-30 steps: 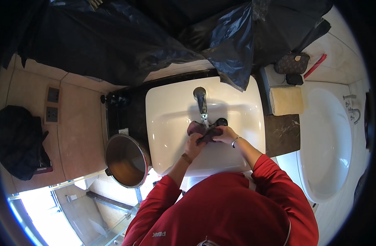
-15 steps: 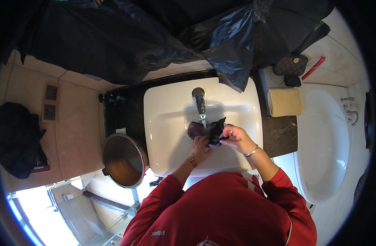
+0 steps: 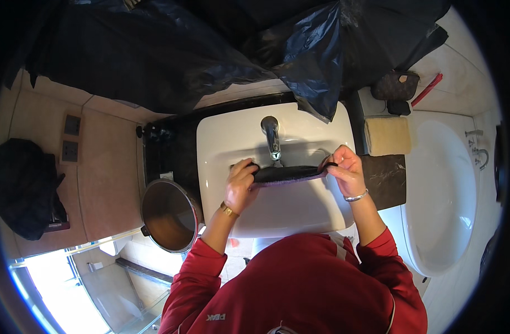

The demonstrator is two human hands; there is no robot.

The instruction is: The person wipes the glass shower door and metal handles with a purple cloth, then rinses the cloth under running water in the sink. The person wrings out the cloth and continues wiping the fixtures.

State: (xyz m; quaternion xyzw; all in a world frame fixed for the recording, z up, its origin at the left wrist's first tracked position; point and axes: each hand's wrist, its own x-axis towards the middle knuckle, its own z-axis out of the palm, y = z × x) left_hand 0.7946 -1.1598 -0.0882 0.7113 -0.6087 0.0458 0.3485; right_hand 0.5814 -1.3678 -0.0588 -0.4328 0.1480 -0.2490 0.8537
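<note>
A wet-looking piece of black cloth with a purple underside is stretched level over the white washbasin, just in front of the tap. My left hand pinches its left end, fingers closed on the fabric. At the other end my right hand grips a corner between thumb and fingers. The cloth's upper edge passes right below the spout, and whether water runs onto it is hard to make out.
Left of the basin stands a round bucket with a brownish inside. Black plastic sheeting hangs across the far side. On the right are a folded yellow towel, a brown pouch and a white bathtub.
The cloth was bunched under running water on the basin floor; now it is lifted and spread out. My left hand moved left and my right hand moved right and slightly away.
</note>
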